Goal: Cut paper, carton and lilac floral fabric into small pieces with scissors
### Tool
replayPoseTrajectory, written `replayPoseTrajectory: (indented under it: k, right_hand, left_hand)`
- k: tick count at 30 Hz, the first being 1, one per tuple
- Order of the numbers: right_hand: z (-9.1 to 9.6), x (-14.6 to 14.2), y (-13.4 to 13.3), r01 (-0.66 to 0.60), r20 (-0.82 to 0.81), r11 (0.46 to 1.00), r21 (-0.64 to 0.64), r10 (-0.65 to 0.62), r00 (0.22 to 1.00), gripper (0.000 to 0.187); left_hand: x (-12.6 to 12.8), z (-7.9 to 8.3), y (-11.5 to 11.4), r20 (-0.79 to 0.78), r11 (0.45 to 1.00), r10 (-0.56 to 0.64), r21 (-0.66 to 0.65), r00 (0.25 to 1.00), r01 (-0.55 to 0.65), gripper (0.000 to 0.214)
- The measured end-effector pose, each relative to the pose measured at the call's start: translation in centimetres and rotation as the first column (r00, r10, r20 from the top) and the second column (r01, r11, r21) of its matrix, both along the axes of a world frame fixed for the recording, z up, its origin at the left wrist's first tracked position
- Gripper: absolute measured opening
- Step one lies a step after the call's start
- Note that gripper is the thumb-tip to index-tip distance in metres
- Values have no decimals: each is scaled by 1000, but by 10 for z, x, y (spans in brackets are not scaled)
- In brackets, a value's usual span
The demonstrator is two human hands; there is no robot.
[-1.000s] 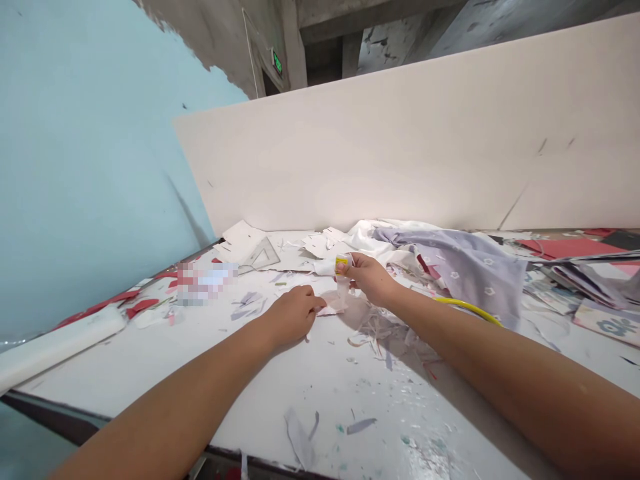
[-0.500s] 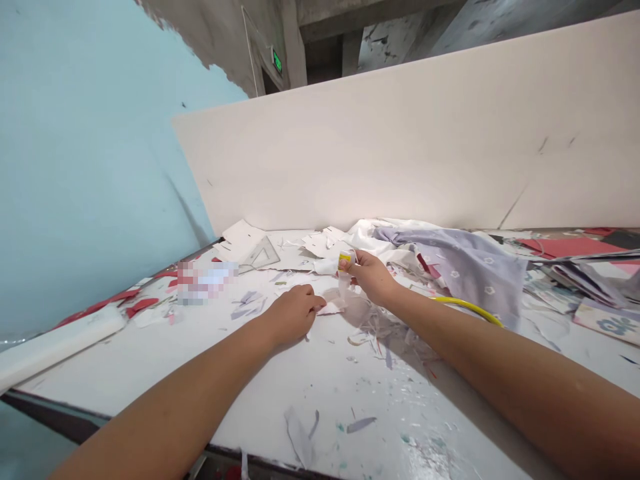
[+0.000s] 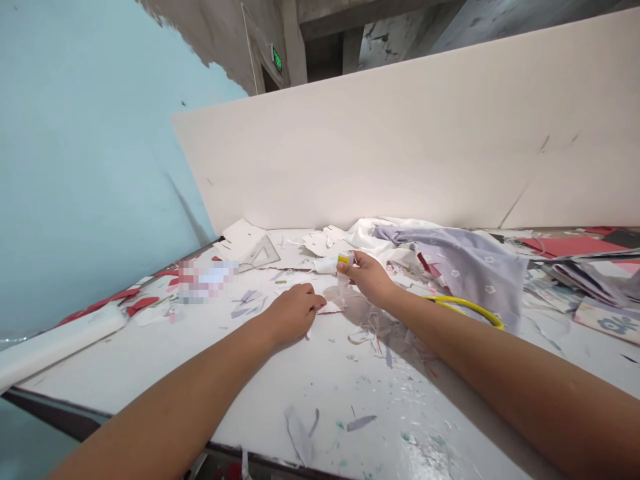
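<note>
My right hand point(image 3: 370, 279) is closed round a small white glue bottle point(image 3: 343, 260) with a yellow label, its narrow end pointing down. Under that tip a small whitish-pink piece of paper point(image 3: 332, 306) lies on the table. My left hand point(image 3: 295, 312) rests on the tabletop with curled fingers, thumb and fingertip pinching the near left edge of the paper. The contact between tip and paper is too small to make out.
Paper shreds point(image 3: 373, 333) litter the white table point(image 3: 280, 407). A clear set square point(image 3: 263, 255) lies at the back left. Behind my right forearm are scissors with yellow handles point(image 3: 470, 307) and a lilac flowered cloth point(image 3: 470, 267). A white board point(image 3: 375, 153) stands along the back.
The glue bottle has turned slightly in my right hand and stands more upright. My right forearm has shifted a little, showing more of the yellow handles. My left hand stays nearly still on the paper.
</note>
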State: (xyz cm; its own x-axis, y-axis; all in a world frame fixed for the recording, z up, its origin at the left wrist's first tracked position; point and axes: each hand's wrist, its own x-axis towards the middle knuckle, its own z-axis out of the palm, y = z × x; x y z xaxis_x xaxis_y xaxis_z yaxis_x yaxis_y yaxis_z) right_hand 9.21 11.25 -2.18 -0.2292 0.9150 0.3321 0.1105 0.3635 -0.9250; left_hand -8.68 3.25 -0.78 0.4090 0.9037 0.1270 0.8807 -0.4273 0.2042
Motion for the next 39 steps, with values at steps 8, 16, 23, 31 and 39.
replayPoseTrajectory:
  k: [8,16,23,31,39]
  right_hand:
    - [23,-1,-16,39,26,997,64,-41,999,32]
    - [41,14,-2,229,-173,974,-7,-226,958,32]
    - [61,30,3,196,-364,963,-185,-253,897,24]
    - [41,28,11,76,-212,968,-239,-129,969,24]
    - [22,23,5,69,216,987,-149,-35,976,21]
  left_hand:
    - [-3,-6,5,-3,999,-20,33,1000,20,39]
    - [-2,-1,-1,27,999,14,-33,1000,-13,38]
    - [-3,-2,2,7,1000,-7,-13,1000,7,39]
    - [-4,-4,1,35,1000,-14,-10,999,14,40]
    - [-5,-5,2,34,1000,-18,1,999,18,39]
